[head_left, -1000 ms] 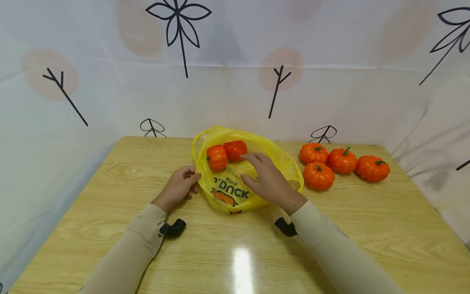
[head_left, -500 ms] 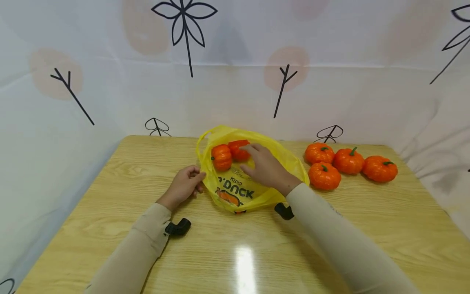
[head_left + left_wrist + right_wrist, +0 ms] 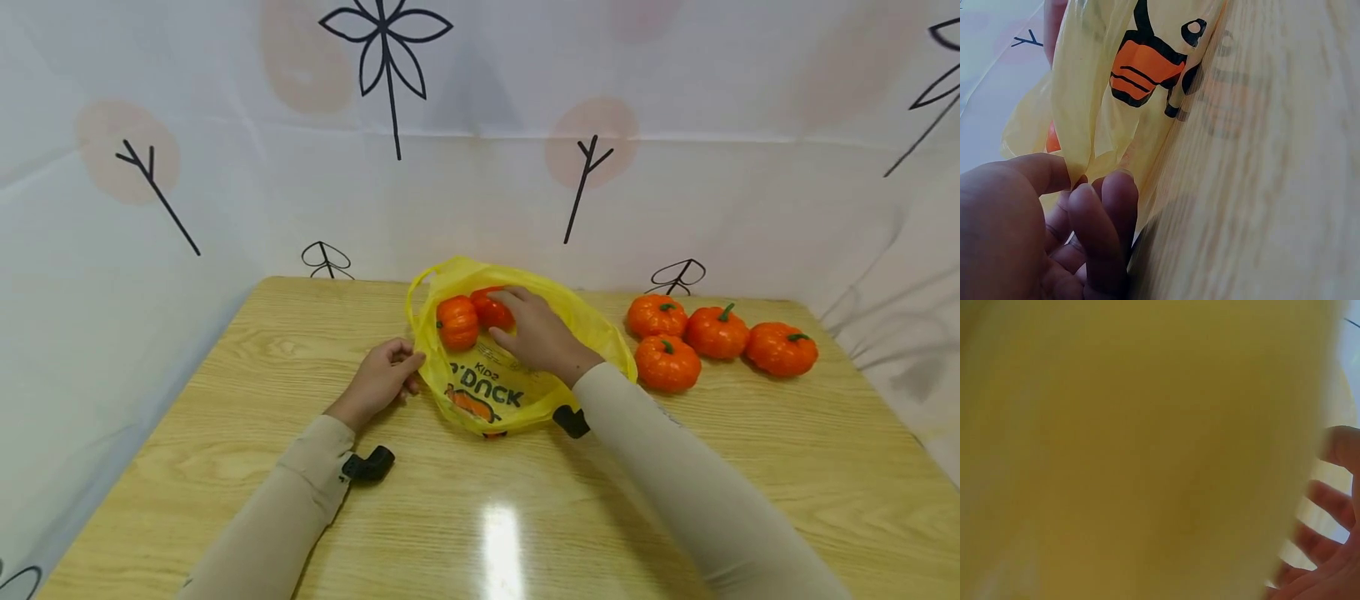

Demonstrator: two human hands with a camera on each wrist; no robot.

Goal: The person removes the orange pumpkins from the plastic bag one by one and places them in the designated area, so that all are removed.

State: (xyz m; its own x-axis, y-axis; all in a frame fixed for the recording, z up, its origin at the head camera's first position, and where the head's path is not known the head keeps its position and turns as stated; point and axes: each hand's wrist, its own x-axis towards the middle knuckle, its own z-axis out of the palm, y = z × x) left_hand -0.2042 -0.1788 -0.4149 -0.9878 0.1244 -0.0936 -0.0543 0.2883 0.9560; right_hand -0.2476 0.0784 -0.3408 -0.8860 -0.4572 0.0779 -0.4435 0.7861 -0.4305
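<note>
A yellow plastic bag [image 3: 540,387] lies on the table with its mouth wide, a duck print showing inside. Its left rim is pinched between the thumb and fingers of my left hand [image 3: 378,379], as the left wrist view shows closely. Two small pumpkins are in the bag: an orange one [image 3: 457,323] on the left and a redder one [image 3: 489,310] beside it. My right hand [image 3: 543,335] reaches into the bag, fingers over the redder pumpkin and partly hiding it. In the right wrist view its fingers [image 3: 1329,503] are spread apart; blurred yellow plastic covers most of that view.
Several more orange pumpkins [image 3: 716,333] stand grouped on the wooden table [image 3: 225,400], right of the bag. Behind the table hangs a white patterned cloth [image 3: 480,183]. Black curved pieces [image 3: 369,464] sit at both wrists.
My right hand has moved farther into the bag, leftward over the redder pumpkin. The left hand keeps its grip on the rim. The head view has shifted slightly.
</note>
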